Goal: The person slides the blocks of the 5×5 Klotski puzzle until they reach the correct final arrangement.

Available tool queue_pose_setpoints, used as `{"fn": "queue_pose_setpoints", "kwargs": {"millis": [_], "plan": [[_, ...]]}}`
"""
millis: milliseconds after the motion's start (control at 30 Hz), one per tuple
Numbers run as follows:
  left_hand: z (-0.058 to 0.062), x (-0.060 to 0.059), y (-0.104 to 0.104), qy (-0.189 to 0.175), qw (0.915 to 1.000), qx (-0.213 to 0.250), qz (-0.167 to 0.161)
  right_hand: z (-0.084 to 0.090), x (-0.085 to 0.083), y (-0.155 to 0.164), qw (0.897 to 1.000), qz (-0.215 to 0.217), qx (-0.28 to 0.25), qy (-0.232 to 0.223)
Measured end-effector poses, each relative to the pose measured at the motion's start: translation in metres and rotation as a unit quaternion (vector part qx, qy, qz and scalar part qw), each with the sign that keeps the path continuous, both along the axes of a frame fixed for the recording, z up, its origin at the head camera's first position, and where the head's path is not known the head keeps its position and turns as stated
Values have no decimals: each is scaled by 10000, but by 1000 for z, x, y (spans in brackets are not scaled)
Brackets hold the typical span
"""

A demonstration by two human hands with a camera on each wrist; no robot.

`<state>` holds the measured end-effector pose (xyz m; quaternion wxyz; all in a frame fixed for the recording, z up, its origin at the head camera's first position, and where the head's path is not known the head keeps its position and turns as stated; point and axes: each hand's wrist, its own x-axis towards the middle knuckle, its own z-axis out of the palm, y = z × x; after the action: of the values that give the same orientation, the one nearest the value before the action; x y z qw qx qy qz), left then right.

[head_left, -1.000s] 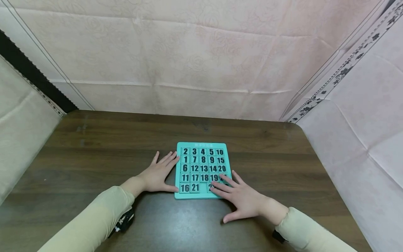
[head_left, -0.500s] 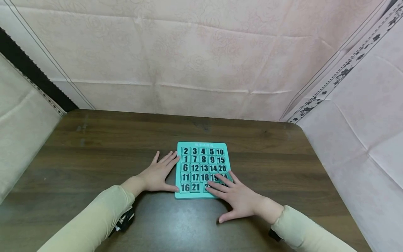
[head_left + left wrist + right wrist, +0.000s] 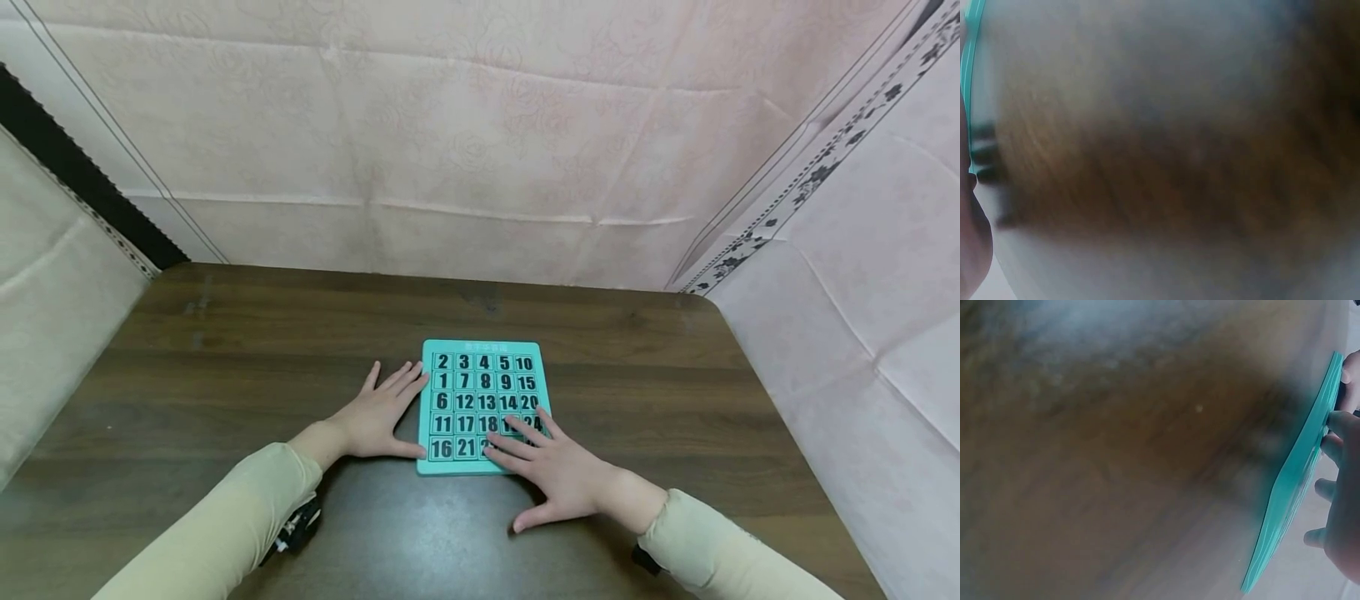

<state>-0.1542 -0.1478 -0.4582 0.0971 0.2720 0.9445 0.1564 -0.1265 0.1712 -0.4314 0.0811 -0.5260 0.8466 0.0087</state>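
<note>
A turquoise sliding number puzzle (image 3: pixel 423 400) lies flat on the brown table, its black-numbered tiles set in rows. Along its left edge, my left hand (image 3: pixel 369 421) rests with spread fingers touching the side and the thumb at the lower left corner. My right hand (image 3: pixel 570 477) reaches over the lower right part, fingertips on the bottom tiles and thumb off the board near the table. Some lower right tiles are hidden beneath these fingers. In the right wrist view the puzzle (image 3: pixel 1291 475) appears edge-on beside the right hand (image 3: pixel 1344 512). Only a strip of puzzle (image 3: pixel 967 69) shows in the left wrist view.
The wooden table (image 3: pixel 300 325) extends around the puzzle on all sides. Pale patterned cloth (image 3: pixel 465 150) hangs behind the table and along both sides. A black strip (image 3: pixel 82 171) runs down the left cloth.
My right hand has shifted slightly left across the bottom row. A bottom-row tile has slid left with it, filling the gap beside 21. The left hand stays in place.
</note>
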Motion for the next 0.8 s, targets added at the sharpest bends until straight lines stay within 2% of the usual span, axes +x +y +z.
{"fn": "queue_pose_setpoints", "kwargs": {"millis": [167, 533, 800], "plan": [[-1, 1, 0, 18, 10000, 47, 3, -1, 0, 11, 9997, -100, -202, -109], [-2, 0, 0, 14, 10000, 1, 12, -8, 4, 50, 9975, -393, -553, 194], [-2, -1, 0, 25, 10000, 18, -9, -10, 5, 60, 9966, -424, -629, 313]]}}
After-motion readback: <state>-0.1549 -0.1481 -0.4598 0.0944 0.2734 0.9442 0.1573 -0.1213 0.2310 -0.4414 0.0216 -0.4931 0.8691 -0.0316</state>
